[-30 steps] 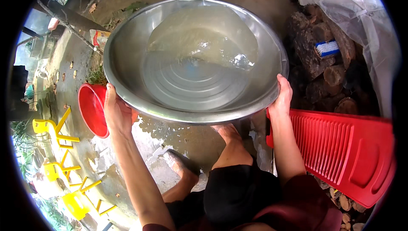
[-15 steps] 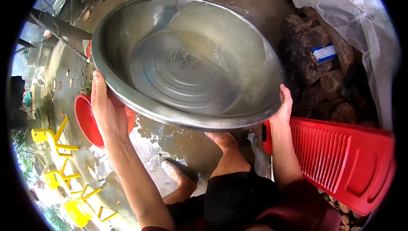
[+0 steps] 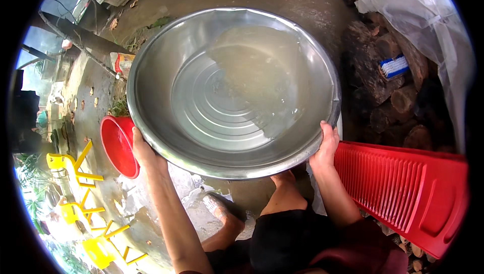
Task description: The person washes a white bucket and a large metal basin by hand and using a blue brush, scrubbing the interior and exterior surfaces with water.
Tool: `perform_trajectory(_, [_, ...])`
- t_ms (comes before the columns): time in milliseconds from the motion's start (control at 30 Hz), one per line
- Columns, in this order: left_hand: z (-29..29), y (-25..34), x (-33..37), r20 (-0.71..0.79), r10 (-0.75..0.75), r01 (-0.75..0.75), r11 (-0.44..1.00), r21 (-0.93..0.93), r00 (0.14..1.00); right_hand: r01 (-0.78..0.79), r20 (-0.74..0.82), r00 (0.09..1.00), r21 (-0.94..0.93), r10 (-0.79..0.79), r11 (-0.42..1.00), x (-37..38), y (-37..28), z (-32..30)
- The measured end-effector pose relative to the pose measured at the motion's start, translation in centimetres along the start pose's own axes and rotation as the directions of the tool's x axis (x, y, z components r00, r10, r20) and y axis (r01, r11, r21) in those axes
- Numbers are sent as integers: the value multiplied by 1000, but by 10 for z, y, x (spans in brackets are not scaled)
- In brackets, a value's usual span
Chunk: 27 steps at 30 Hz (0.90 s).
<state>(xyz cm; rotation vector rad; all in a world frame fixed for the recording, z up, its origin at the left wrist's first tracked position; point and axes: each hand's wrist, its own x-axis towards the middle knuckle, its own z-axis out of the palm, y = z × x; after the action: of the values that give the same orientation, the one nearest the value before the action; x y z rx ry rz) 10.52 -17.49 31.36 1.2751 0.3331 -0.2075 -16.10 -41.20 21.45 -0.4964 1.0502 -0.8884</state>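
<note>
Between my two hands I hold a large round metal basin [image 3: 199,145] above the wet ground. Some cloudy water [image 3: 262,67] lies in it, gathered toward the far right of its ribbed bottom. My left hand [image 3: 148,153] is closed on the near left rim, thumb up along the outside. On the near right rim my right hand [image 3: 325,148] grips with its fingers partly hidden beneath. Just beyond my left hand stands a red bucket [image 3: 118,145]. A red plastic washboard [image 3: 388,188] lies beside my right forearm.
Stacked logs [image 3: 388,92] rise at the right, with a blue and white scrubbing brush [image 3: 394,66] on them and clear plastic sheeting [image 3: 413,11] above. Several yellow chairs [image 3: 98,251] stand at the left. A branch [image 3: 75,44] juts in from the upper left.
The basin has tilted so its inside faces me more, and it sits slightly lower and to the right. Its water has spread on the right side. Both hands keep their grip.
</note>
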Motion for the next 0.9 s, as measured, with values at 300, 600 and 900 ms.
perform_trajectory(300, [59, 28, -2, 217, 68, -58, 997, -49, 974, -71, 129, 990, 66, 63, 995, 39, -50, 18])
perform_trajectory(600, [53, 36, -7, 314, 26, -63, 992, 110, 949, -78, 152, 986, 79, 65, 994, 35, -57, 28])
perform_trajectory(900, [9, 26, 7, 280, -36, -28, 975, 220, 959, -32, 84, 996, 0, 32, 999, 37, -21, -5])
